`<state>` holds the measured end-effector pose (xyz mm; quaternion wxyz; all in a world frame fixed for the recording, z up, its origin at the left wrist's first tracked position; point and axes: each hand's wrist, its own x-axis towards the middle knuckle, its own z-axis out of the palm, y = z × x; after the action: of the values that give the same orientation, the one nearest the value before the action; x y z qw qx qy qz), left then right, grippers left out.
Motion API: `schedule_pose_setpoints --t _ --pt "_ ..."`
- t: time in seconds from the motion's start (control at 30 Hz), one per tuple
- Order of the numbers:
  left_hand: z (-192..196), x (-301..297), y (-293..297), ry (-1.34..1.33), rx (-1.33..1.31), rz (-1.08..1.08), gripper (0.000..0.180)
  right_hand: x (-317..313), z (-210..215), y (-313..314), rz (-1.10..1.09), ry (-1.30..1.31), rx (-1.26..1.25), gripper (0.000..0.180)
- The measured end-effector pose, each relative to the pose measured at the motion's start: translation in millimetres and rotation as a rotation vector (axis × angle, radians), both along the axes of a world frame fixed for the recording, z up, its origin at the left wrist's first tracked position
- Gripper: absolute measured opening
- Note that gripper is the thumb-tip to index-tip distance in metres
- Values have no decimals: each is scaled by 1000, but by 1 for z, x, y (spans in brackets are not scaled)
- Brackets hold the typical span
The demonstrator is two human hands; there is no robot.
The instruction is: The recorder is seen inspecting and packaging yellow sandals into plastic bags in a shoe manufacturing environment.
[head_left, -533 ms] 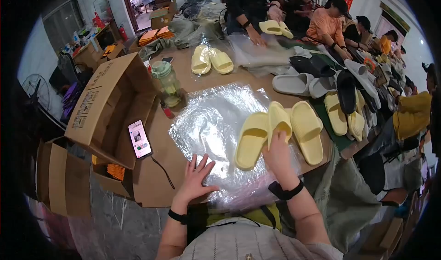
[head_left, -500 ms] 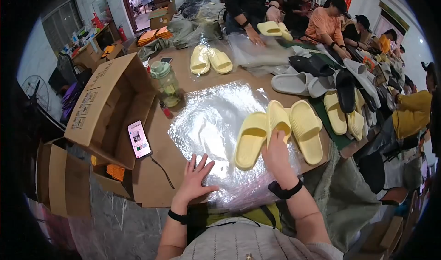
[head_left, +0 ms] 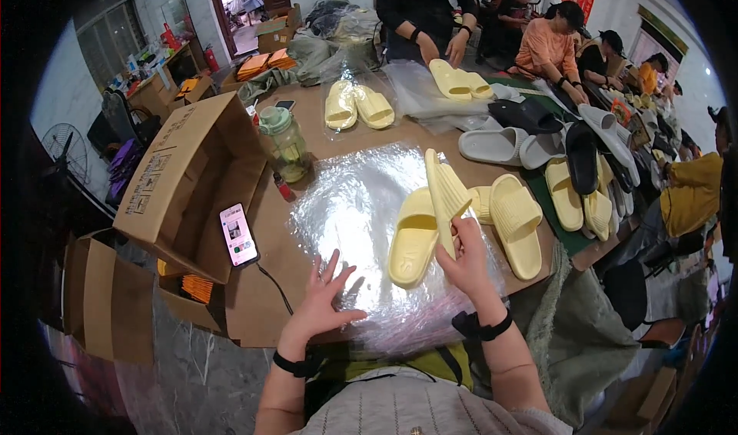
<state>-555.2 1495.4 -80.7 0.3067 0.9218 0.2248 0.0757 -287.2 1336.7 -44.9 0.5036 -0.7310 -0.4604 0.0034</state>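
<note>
Pinching a ribbed pale-yellow foam slide [head_left: 446, 197] upright, the right hand [head_left: 465, 262] could drop it; the spread left hand [head_left: 323, 300] presses the clear plastic bag [head_left: 354, 204].

Bright indoor light glares off the crinkled clear plastic sheet [head_left: 361, 227], while fisheye bending and black vignette ring the sharp frame.

Open plastic sheet [head_left: 350, 227] between the hands — hemmed by cardboard box [head_left: 188, 181] left, yellow slippers [head_left: 515, 224] right.
</note>
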Motion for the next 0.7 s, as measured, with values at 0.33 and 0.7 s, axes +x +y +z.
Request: schedule_pose_setpoints --t 0.33,0.7 --pt "85 90 9 -228 209 -182 117 -21 46 -48 525 601 169 55" --pt "64 86 31 -403 287 120 69 0 41 -85 379 -143 -341 48"
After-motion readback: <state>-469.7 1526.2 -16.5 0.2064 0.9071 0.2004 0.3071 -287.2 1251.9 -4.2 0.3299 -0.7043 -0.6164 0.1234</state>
